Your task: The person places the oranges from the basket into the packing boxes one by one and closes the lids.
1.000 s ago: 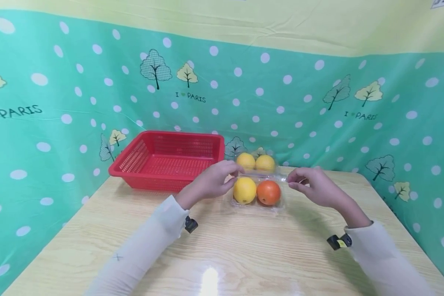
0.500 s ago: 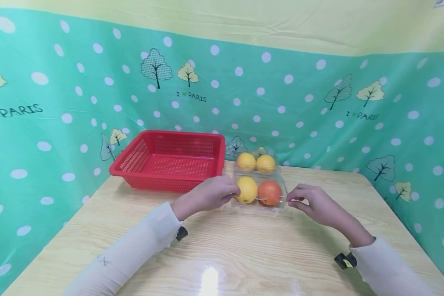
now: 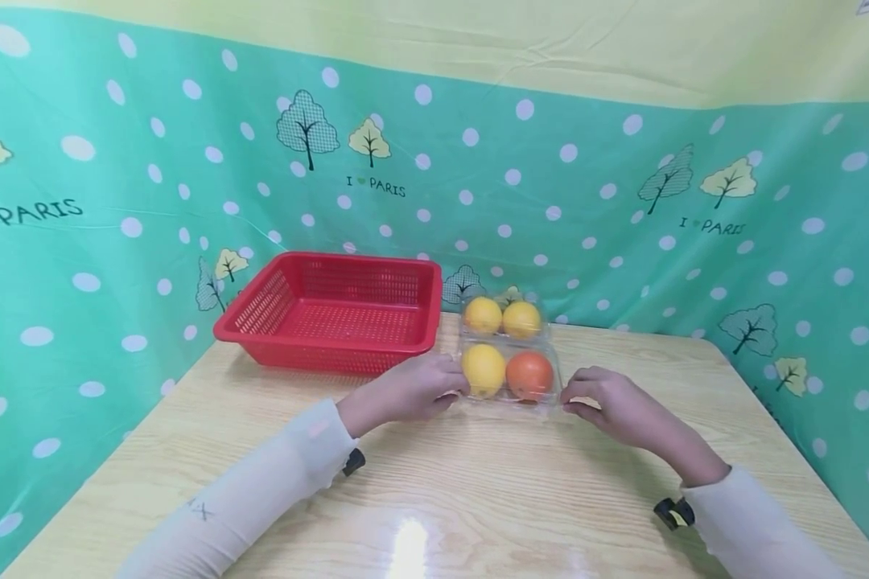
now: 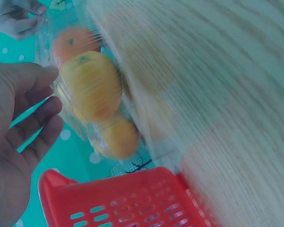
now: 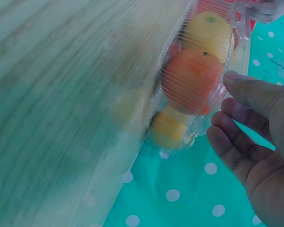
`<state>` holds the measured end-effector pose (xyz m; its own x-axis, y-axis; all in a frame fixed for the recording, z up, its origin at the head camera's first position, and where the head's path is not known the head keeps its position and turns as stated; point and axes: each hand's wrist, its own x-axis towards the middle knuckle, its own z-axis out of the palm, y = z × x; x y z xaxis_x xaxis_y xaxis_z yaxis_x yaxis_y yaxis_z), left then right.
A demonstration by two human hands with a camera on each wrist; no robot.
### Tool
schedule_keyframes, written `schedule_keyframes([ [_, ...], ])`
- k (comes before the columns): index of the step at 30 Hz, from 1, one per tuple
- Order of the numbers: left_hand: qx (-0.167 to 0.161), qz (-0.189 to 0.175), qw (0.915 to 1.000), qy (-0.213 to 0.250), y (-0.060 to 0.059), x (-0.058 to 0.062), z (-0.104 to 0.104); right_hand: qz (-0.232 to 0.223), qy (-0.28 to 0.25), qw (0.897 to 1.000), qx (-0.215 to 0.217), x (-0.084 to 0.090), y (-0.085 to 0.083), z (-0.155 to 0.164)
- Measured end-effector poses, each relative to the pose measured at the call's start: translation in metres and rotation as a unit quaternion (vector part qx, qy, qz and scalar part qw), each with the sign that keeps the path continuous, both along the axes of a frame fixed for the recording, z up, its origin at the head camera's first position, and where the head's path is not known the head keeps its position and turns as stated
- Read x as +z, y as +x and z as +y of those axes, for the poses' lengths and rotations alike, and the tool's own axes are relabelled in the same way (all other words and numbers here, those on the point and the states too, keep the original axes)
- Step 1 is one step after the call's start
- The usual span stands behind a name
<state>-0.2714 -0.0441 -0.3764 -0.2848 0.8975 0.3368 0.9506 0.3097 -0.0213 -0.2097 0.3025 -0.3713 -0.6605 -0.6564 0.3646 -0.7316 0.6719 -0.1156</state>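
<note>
A clear plastic fruit box sits on the table's far side, in the middle of the head view. Behind its front wall lie a yellow round fruit and an orange-red one, with two more yellow fruits behind them. Ribbed clear plastic covers the fruit in the right wrist view. At the front left corner, my left hand pinches the box's edge between thumb and fingers. My right hand does the same at the front right corner, its thumb tip on the plastic rim.
A red perforated basket stands left of the box, close beside my left hand. Behind the wooden table hangs a green dotted curtain. Dark wrist cameras sit at both sleeves.
Both hands have come down and toward me from the middle of the box to its front corners, bringing the clear plastic lid edge over the front fruits. In the last half second they barely moved.
</note>
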Motion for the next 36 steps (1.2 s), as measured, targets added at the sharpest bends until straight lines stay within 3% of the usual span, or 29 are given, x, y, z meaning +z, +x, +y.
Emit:
schedule_keyframes([
  [6, -0.002, 0.050, 0.9986, -0.019, 0.001, 0.000, 0.004, 0.032, 0.040, 0.999, -0.006, 0.003, 0.001, -0.005],
  [11, -0.011, 0.121, 0.9925, -0.007, 0.000, -0.005, 0.008, 0.129, 0.088, 0.988, 0.016, -0.001, -0.001, -0.008],
  [16, -0.025, 0.150, 0.9879, 0.029, -0.001, -0.009, 0.009, 0.193, 0.103, 0.975, 0.035, -0.005, -0.003, -0.010],
  [23, -0.039, 0.125, 0.9896, 0.060, -0.004, -0.012, 0.007, 0.192, 0.093, 0.976, 0.045, -0.008, -0.004, -0.010],
  [36, -0.050, 0.081, 0.9936, 0.060, -0.008, -0.012, 0.007, 0.194, 0.089, 0.976, 0.045, -0.012, -0.003, -0.009],
])
